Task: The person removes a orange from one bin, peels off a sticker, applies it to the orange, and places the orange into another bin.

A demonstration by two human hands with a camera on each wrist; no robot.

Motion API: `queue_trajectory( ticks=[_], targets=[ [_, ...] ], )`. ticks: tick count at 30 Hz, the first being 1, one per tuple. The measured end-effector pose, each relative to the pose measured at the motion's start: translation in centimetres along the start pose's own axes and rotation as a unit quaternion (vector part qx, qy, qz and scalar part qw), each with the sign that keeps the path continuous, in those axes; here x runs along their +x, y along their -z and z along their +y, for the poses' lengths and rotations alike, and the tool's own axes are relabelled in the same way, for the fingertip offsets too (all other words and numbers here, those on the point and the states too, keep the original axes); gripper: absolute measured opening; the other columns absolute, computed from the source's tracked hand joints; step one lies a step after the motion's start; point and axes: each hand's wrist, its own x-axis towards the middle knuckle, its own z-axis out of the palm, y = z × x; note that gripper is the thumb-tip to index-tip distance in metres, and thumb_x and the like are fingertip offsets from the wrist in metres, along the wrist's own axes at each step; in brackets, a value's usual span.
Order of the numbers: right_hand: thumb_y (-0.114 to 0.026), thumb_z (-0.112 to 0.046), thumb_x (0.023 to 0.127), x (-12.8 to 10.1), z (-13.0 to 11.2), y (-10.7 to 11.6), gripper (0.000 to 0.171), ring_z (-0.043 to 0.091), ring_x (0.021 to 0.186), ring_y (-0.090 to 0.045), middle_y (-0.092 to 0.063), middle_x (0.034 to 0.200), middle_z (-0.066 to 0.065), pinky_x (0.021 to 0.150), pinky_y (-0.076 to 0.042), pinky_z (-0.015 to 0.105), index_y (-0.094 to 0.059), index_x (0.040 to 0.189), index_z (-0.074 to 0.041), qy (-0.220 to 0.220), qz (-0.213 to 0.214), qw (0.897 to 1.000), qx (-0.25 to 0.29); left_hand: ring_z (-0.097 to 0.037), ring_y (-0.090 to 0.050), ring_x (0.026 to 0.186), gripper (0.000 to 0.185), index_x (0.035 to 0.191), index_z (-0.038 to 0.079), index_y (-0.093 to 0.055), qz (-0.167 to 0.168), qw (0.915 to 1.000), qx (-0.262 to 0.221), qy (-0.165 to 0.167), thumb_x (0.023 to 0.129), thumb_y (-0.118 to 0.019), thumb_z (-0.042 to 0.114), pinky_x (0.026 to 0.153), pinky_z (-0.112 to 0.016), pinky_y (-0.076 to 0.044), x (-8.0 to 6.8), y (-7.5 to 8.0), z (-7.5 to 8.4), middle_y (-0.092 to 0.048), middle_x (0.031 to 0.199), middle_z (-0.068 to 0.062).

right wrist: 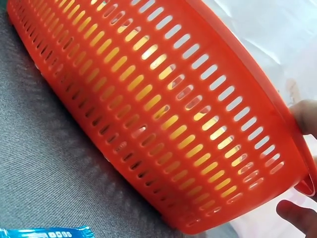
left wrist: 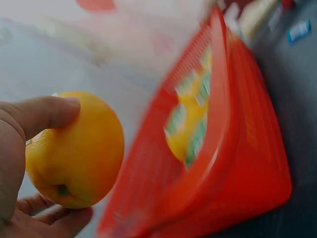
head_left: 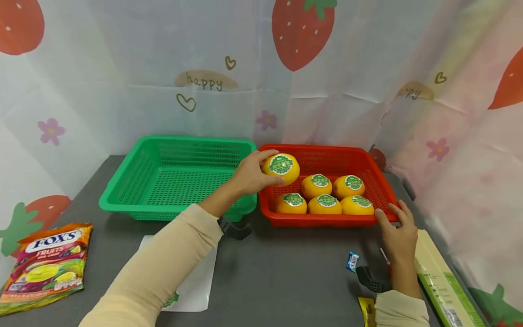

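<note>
My left hand (head_left: 252, 173) holds an orange (head_left: 282, 169) with a green-and-white label, thumb on one side and fingers on the other. In the head view it overlaps the left end of the red basket (head_left: 323, 222); the left wrist view shows the orange (left wrist: 81, 153) above and beside the basket's rim (left wrist: 223, 99). Inside the basket sit several more labelled oranges (head_left: 324, 204) in two rows. My right hand (head_left: 400, 234) grips the basket's front right corner, its thumb (right wrist: 307, 116) at the rim in the right wrist view.
A green basket (head_left: 118, 181) stands left of the red one, with nothing in it. On the grey table are a Fox's candy bag (head_left: 51, 268), a white sheet (head_left: 200, 281) under my left arm, a blue-wrapped candy (head_left: 352, 261), a yellow packet (head_left: 367, 309) and a green-and-cream package (head_left: 445, 281).
</note>
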Motion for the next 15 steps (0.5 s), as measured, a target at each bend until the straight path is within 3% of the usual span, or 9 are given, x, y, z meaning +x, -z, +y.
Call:
queue_trajectory(
  ticks=[4, 8, 13, 15],
  targets=[
    [-0.063, -0.036, 0.093, -0.6, 0.1, -0.6, 0.053, 0.023, 0.137, -0.03, -0.035, 0.151, -0.002, 0.104, -0.034, 0.044, -0.056, 0.135, -0.004, 0.003, -0.008, 1.0, 0.017, -0.025, -0.047, 0.108, 0.076, 0.141, 0.016, -0.051, -0.018, 0.9966, 0.064, 0.049, 0.076, -0.082, 0.038, 0.095, -0.045, -0.035, 2.5, -0.9, -2.1, -0.055, 0.121, -0.008],
    [-0.064, -0.033, 0.093, -1.3, 0.1, -1.1, 0.052, 0.025, 0.132, -0.037, -0.036, 0.15, -0.001, 0.099, -0.04, 0.033, -0.056, 0.134, -0.003, 0.006, -0.008, 1.0, 0.025, -0.026, -0.034, 0.121, 0.074, 0.141, 0.024, -0.053, -0.049, 0.9797, 0.172, 0.091, 0.075, -0.08, 0.048, 0.099, -0.062, -0.012, 3.0, -1.9, -3.5, -0.059, 0.115, -0.004],
    [-0.065, -0.031, 0.093, -1.4, 0.0, -1.1, 0.051, 0.025, 0.126, -0.043, -0.037, 0.149, -0.002, 0.089, -0.041, 0.017, -0.056, 0.135, -0.003, 0.008, 0.003, 0.999, 0.032, -0.029, -0.02, 0.134, 0.071, 0.139, 0.027, -0.055, -0.089, 0.9536, 0.274, 0.086, 0.076, -0.077, 0.052, 0.101, -0.069, 0.004, 3.4, -2.7, -3.6, -0.062, 0.118, -0.002],
    [-0.065, -0.031, 0.093, -1.1, 0.1, -1.0, 0.051, 0.026, 0.125, -0.043, -0.036, 0.149, -0.002, 0.089, -0.041, 0.018, -0.056, 0.135, -0.003, 0.011, 0.007, 0.999, 0.037, -0.03, -0.015, 0.137, 0.072, 0.139, 0.025, -0.054, -0.095, 0.9475, 0.293, 0.085, 0.076, -0.076, 0.051, 0.1, -0.07, 0.007, 3.7, -2.8, -3.4, -0.061, 0.123, -0.002]
  ],
)
